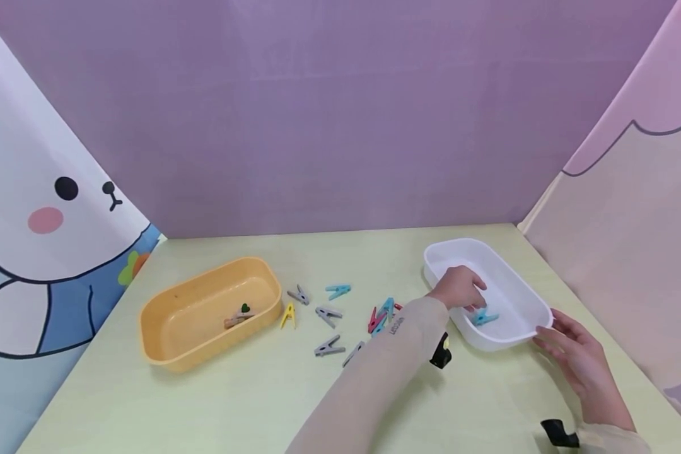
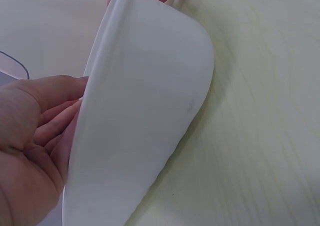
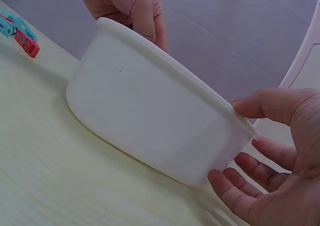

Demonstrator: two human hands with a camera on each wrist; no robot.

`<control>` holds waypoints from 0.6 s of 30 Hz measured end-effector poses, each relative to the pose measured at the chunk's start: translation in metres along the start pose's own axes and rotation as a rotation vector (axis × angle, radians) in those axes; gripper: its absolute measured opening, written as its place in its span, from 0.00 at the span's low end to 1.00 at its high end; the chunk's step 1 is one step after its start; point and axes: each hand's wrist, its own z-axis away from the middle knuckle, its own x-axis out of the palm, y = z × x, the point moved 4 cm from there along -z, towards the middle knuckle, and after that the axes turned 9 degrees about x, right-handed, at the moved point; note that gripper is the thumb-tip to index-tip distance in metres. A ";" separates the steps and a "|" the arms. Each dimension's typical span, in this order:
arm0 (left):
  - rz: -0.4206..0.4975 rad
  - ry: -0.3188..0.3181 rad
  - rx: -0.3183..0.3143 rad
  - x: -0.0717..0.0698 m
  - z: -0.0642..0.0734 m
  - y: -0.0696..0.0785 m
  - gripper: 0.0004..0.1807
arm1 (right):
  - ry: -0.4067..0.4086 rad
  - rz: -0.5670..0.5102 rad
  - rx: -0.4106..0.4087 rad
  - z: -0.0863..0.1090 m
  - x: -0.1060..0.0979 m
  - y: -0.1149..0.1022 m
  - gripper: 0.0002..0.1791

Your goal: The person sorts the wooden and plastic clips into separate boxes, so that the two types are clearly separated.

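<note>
A white plastic basin stands at the right of the table. My left hand reaches over its near left side, fingers pointing down inside. Close to those fingertips, a light-blue clothespin lies on the basin floor. The basin wall hides the fingertips in the left wrist view, so whether they pinch anything does not show. At the near right corner, my right hand grips the rim. In the right wrist view its thumb presses on top while the other fingers are below and against the outside.
A yellow basin at the left contains a wooden clothespin with a dark green bit. Between the basins lie several grey clothespins, a yellow clothespin, a blue clothespin and a red-and-blue cluster, partly behind my left sleeve.
</note>
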 end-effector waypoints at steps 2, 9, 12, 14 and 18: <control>0.054 0.006 0.019 -0.001 0.000 -0.002 0.17 | 0.003 0.000 0.005 0.000 0.000 0.000 0.25; 0.264 0.032 0.091 -0.007 0.003 -0.006 0.17 | 0.017 0.000 0.018 0.000 -0.002 0.000 0.25; 0.342 0.038 0.102 -0.014 0.007 -0.007 0.16 | 0.009 -0.016 0.011 -0.001 -0.003 0.000 0.25; 0.379 0.042 0.101 -0.018 0.009 -0.010 0.16 | 0.000 -0.023 0.003 -0.001 -0.002 0.000 0.25; 0.438 0.048 0.097 -0.027 0.015 -0.018 0.15 | -0.014 -0.027 -0.005 -0.002 -0.002 0.001 0.25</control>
